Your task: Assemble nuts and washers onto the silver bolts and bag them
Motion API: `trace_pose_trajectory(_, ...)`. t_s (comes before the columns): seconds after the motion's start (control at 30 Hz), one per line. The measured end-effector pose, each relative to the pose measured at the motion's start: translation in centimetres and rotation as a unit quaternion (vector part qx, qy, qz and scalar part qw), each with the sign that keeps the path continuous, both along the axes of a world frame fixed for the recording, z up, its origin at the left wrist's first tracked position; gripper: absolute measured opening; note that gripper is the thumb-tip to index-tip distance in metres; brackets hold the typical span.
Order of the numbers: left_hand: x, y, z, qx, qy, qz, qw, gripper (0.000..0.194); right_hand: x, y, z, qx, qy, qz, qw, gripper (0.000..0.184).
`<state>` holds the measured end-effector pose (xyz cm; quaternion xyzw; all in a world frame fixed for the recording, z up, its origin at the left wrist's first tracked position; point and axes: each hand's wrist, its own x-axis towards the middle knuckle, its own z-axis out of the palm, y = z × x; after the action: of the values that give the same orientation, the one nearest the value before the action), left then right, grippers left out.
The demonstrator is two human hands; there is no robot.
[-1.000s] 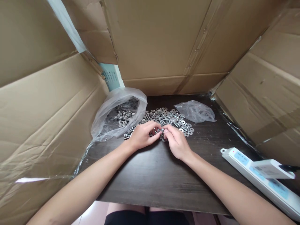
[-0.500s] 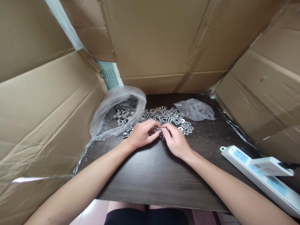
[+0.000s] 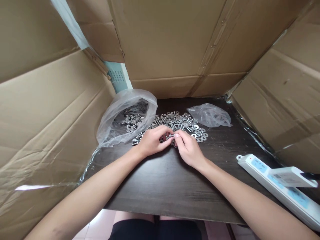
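Observation:
My left hand and my right hand meet at the near edge of a heap of bolts and washers. Between their fingertips is a small metal bolt, lying roughly sideways. The left thumb and fingers are closed round one end of it, while the right thumb and forefinger pinch the other. Whether a washer or nut sits on it is too small to tell. Left of the heap, an open clear plastic bag holds more bolts with washers.
A crumpled clear bag lies right of the heap on the dark table. A white power strip with a plugged-in adapter lies at the right. Cardboard walls surround the table at the back and both sides.
The view has shifted slightly. Both hands stay together at the bolt, with only small finger movement.

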<state>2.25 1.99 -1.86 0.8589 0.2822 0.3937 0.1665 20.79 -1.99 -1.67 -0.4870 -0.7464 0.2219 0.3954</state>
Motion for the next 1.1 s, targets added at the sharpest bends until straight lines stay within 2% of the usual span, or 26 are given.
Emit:
trace_pose_trajectory(0.37,0.00,-0.05,0.01,0.009,0.002,-0.001,1.000,0.013,0.18,-0.02,0.36,-0.022,0.012,-0.006,1.000,0.033)
trace_pose_trajectory(0.53,-0.01,-0.06,0.00,0.006,0.003,0.003,1.000,0.013,0.32,-0.08,0.53,-0.048,0.017,-0.018,0.999,0.019)
trace_pose_trajectory(1.1,0.04,-0.04,-0.09,0.000,0.003,0.005,1.000,0.014,0.11,-0.09,0.10,-0.004,0.007,-0.006,1.000,0.020)
